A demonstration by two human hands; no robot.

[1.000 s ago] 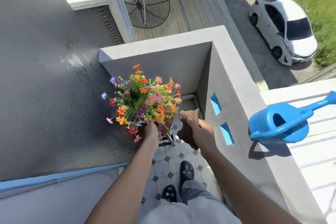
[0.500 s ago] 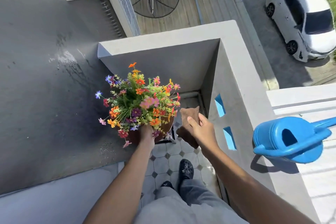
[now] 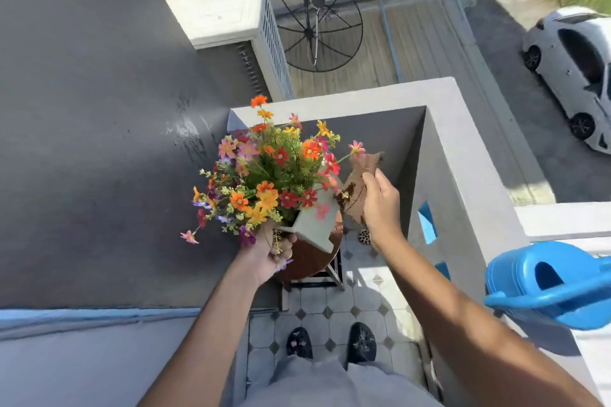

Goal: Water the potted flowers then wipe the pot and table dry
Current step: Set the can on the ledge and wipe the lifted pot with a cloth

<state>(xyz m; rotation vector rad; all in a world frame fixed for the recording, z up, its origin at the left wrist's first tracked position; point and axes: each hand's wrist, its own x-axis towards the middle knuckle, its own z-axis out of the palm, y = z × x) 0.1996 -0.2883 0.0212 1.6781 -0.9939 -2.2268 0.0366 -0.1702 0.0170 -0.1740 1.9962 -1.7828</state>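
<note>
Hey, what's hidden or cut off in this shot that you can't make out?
All in the head view:
- Table top: mostly covered by the pot and left hand, so wetness can't be judged.
- Cloth: partly behind the flowers and right hand.
- Watering can: spout cut off by the right edge.
- Car: cut by the right edge, blurred.

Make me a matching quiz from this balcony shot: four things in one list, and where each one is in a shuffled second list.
Things:
1. flower pot
2. brown cloth
3. blue watering can
4. white car

Places:
A. on the ledge at right
B. held in the left hand
C. down on the pavement
D. held in the right hand

Pairs: 1-B, 2-D, 3-A, 4-C
</note>
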